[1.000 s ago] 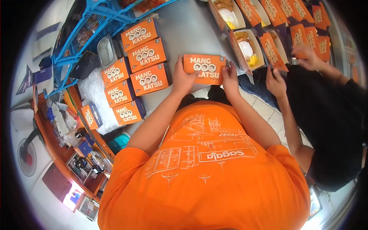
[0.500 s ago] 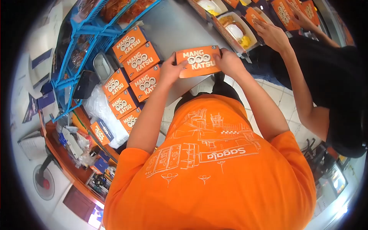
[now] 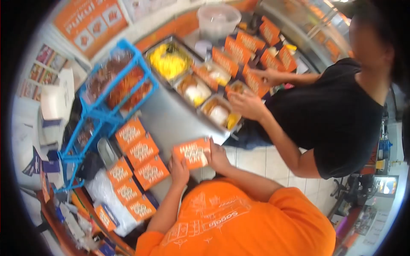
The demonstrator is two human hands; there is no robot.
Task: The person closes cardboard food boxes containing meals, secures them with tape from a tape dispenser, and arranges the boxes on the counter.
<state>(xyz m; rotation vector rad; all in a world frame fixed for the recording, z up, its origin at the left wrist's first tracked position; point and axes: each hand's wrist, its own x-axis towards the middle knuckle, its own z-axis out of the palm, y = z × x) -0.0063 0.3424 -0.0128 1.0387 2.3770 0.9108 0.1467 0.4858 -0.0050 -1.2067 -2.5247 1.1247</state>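
Between my two hands is a closed orange food box [image 3: 193, 154] with white lettering on its lid. My left hand [image 3: 178, 171] grips its left end, and my right hand [image 3: 218, 157] is closed on the right end. To the left of it, several matching orange boxes [image 3: 142, 152] stand in two rows at the table's edge, near my left hand. The lettering is blurred by motion.
On the steel table [image 3: 171, 117], open boxes with rice and egg [image 3: 215, 112] stand beside a tray of yellow food [image 3: 168, 62]. A co-worker in a black shirt [image 3: 324, 115] handles boxes on the right. A blue rack [image 3: 149, 79] and metal container [image 3: 106, 150] stand left.
My view has swung up toward the back of the table, showing the yellow food tray and the co-worker more fully. Both hands still hold the orange box, now closer to the stacked boxes.
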